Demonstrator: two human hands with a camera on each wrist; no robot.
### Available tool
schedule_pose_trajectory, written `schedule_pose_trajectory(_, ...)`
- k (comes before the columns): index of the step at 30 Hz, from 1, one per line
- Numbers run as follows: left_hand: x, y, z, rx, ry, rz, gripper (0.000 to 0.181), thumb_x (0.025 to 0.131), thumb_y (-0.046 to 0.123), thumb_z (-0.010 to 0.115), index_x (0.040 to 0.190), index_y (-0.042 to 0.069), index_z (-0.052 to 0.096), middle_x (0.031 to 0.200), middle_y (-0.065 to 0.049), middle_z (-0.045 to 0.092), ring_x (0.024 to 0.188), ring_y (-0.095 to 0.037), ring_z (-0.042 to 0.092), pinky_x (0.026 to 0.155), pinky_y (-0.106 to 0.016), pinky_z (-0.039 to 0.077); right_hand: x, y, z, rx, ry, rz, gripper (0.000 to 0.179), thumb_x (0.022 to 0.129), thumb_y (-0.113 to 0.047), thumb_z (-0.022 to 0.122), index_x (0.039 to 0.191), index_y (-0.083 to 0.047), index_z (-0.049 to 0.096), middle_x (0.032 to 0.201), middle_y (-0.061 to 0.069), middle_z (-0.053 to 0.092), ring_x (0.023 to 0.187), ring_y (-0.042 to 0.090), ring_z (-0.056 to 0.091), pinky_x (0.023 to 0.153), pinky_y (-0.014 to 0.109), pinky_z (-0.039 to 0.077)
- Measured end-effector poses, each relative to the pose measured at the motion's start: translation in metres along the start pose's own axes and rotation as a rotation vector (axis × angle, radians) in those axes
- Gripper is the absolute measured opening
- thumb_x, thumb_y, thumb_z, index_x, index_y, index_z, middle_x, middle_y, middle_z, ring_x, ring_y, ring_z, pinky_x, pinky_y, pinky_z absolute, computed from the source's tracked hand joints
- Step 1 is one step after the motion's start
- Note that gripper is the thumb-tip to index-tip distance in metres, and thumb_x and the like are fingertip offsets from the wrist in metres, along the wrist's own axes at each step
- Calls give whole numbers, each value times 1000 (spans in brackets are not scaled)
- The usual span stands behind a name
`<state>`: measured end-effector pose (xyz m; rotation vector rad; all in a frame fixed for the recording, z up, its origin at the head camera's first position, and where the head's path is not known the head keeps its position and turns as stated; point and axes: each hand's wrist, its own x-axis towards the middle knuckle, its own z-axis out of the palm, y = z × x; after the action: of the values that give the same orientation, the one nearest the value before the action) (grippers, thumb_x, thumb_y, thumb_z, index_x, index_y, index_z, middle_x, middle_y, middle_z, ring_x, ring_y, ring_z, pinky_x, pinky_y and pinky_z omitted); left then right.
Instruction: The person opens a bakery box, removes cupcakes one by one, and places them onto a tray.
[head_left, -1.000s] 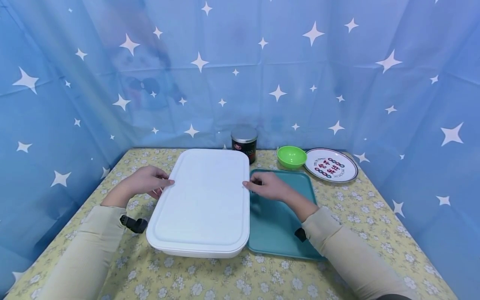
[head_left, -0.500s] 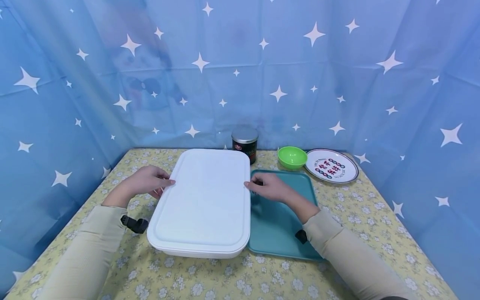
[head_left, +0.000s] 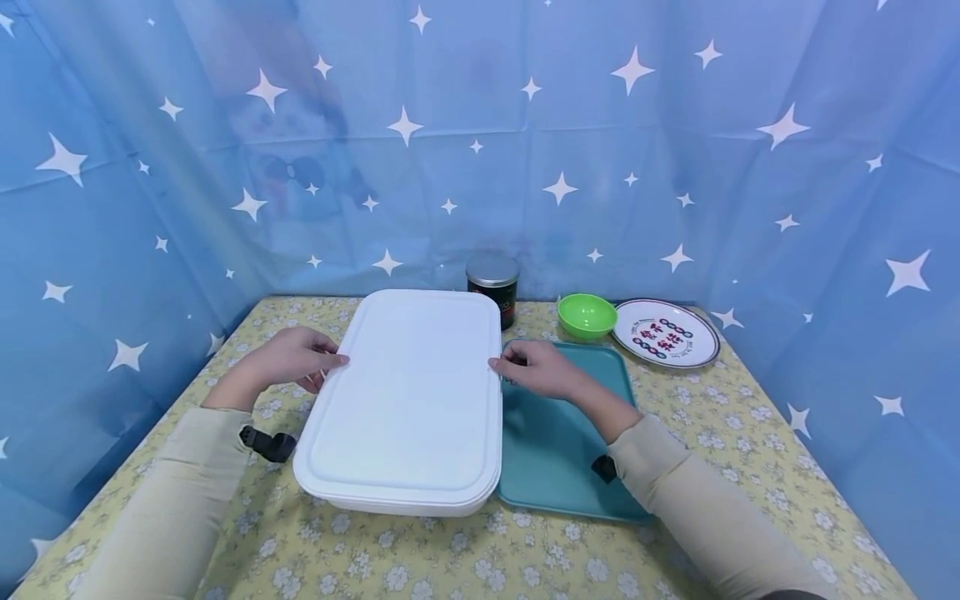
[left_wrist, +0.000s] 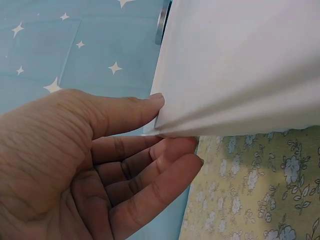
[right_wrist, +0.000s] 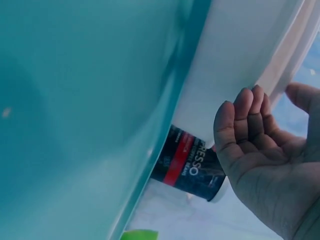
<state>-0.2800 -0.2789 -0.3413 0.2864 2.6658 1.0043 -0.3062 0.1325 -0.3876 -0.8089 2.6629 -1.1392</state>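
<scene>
White lidded box (head_left: 405, 396) between fingers (left_wrist: 160, 191)

the white lidded box (head_left: 401, 396) appears to be smooth, matt plastic, and the teal tray (head_left: 562, 450) plastic with a soft sheen; the green bowl (head_left: 587, 318) is glossy plastic, while the plate (head_left: 666, 335) has a smooth, glazed-looking face. the dark canister (head_left: 504, 302) has a smooth printed wall and a shiny, metal-looking cap (head_left: 492, 269). the floral table cover (head_left: 450, 567) resembles matt woven cloth, the starred curtain (head_left: 480, 92) thin, creased fabric with faint sheen, and the sleeves (head_left: 172, 483) soft, matt cloth.
</scene>
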Motion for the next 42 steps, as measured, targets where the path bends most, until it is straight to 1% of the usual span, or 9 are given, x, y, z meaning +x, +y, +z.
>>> schedule_pose_trajectory(6, -6, 1, -7, 10, 24, -5, 43, 101, 31, 63, 124, -5, 65, 89, -10, 71, 74, -22, 70, 69, -39, 61, 4, -7, -1, 72, -25, 12, 35, 102, -46, 57, 94, -14, 69, 81, 10, 64, 70, 28, 54, 63, 39, 46)
schedule_pose_trajectory(11, -14, 3, -16, -10, 65, -3, 46, 101, 31, 62, 129, -5, 62, 95, -13, 70, 76, -23, 70, 69, -39, 61, 9, -15, -2, 228, -31, 75, 32, 99, -44, 63, 100, -12, 69, 91, 12, 67, 89, 42, 60, 79, 55, 52)
schedule_pose_trajectory(13, -17, 3, -20, -27, 80, -9, 47, 101, 32, 62, 131, -5, 60, 98, -14, 70, 77, -23, 70, 70, -39, 61, 11, -20, -2, 281, -36, 85, 32, 98, -41, 66, 103, -9, 69, 93, 12, 67, 92, 42, 61, 85, 59, 50)
schedule_pose_trajectory(16, -20, 2, -27, -55, 102, -12, 51, 101, 32, 62, 134, -6, 57, 101, -15, 69, 79, -24, 70, 71, -40, 61, 14, -27, -2, 329, -46, 99, 31, 97, -37, 68, 107, -7, 68, 98, 13, 68, 94, 36, 64, 88, 58, 51)
schedule_pose_trajectory(21, -25, -2, -37, -62, 135, -32, 49, 101, 34, 63, 132, -4, 58, 99, -15, 70, 80, -25, 70, 70, -40, 61, 21, -39, 0, 368, -50, 126, 32, 96, -35, 71, 113, -8, 67, 106, 10, 71, 102, 35, 67, 89, 54, 54)
schedule_pose_trajectory(27, -30, -7, -46, -52, 169, -65, 53, 100, 37, 63, 132, -4, 55, 101, -15, 68, 80, -23, 70, 71, -40, 61, 31, -48, 3, 396, -50, 141, 34, 94, -34, 73, 115, -8, 68, 104, 8, 73, 105, 36, 67, 94, 55, 52)
schedule_pose_trajectory(34, -37, -10, -54, -60, 179, -83, 52, 101, 37, 63, 128, -7, 56, 108, -19, 66, 83, -24, 69, 72, -39, 61, 41, -61, 4, 411, -60, 137, 32, 95, -30, 73, 117, -8, 68, 104, 9, 73, 104, 35, 68, 88, 45, 56)
schedule_pose_trajectory(39, -41, -19, -62, -46, 192, -95, 54, 101, 38, 63, 130, -7, 56, 110, -19, 66, 83, -23, 69, 73, -40, 61, 50, -71, 8, 429, -80, 138, 32, 95, -28, 72, 118, -6, 67, 106, 9, 73, 103, 34, 68, 94, 52, 52)
schedule_pose_trajectory(42, -45, -25, -68, -35, 200, -105, 55, 101, 40, 62, 130, -6, 55, 107, -18, 65, 83, -23, 69, 72, -40, 61, 58, -77, 12, 427, -92, 135, 32, 96, -27, 71, 118, -5, 67, 107, 9, 73, 105, 34, 67, 94, 51, 53)
